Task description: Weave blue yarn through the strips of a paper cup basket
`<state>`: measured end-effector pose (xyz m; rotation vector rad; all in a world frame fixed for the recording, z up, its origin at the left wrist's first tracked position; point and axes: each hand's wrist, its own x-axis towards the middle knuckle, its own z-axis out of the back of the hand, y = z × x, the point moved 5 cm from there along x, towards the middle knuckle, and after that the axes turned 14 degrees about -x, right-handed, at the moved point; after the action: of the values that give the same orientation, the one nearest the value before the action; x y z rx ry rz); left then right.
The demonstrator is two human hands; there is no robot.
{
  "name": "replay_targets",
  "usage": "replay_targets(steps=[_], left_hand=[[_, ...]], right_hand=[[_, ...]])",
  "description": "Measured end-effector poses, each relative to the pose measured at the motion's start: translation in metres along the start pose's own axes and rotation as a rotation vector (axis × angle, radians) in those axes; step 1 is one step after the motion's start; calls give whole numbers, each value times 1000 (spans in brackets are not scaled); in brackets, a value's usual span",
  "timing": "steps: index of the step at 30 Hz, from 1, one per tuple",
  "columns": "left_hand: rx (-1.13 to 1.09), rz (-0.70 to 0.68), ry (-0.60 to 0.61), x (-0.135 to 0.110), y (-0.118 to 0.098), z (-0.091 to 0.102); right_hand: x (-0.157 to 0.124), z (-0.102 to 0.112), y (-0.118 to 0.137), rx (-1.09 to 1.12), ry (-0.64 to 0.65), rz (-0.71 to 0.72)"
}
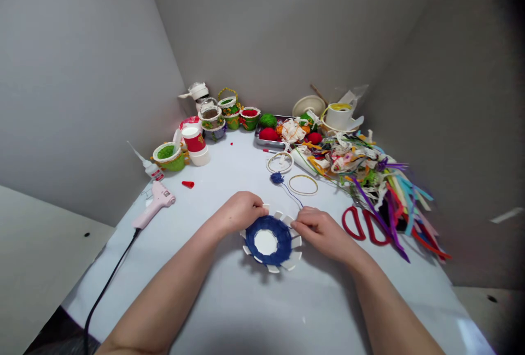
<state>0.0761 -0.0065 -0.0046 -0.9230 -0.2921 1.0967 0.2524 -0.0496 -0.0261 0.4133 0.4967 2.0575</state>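
A white paper cup cut into strips (266, 242) has blue yarn (281, 240) woven round between its strips, its round white bottom showing in the middle. My left hand (245, 211) pinches a strip at the upper left of the rim. At the upper right, my right hand (318, 229) is closed, its thumb and fingertips at a strip and the yarn. From there a blue strand runs up to a small ball of blue yarn (277, 178) on the table. A thin hoop (303, 184) lies beside that ball.
A pink glue gun (158, 202) with a black cord and a glue bottle (153, 170) lie left. Small decorated baskets (211, 120) stand at the back. A tray (279, 143) holds yarn balls. Red-handled scissors (365, 226) and heaped ribbons (394, 196) are on the right.
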Motion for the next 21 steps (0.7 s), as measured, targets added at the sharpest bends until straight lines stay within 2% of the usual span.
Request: replay_targets(steps=[2, 6, 9, 14, 17, 21], left_hand=[[16, 0, 15, -2, 0, 2], [-2, -8, 134, -11, -4, 6], [16, -87, 135, -17, -15, 7], [11, -221, 176, -16, -25, -13], [24, -199, 188, -11, -21, -22], [-32, -130, 163, -5, -14, -22]], right_hand=[[0, 1, -1, -14, -14, -20], [-1, 3, 3, -47, -46, -6], [-2, 3, 9, -74, -41, 47], [-2, 0, 19, -106, -29, 115], [-1, -2, 18, -115, -39, 105], [0, -2, 10, -99, -58, 30]])
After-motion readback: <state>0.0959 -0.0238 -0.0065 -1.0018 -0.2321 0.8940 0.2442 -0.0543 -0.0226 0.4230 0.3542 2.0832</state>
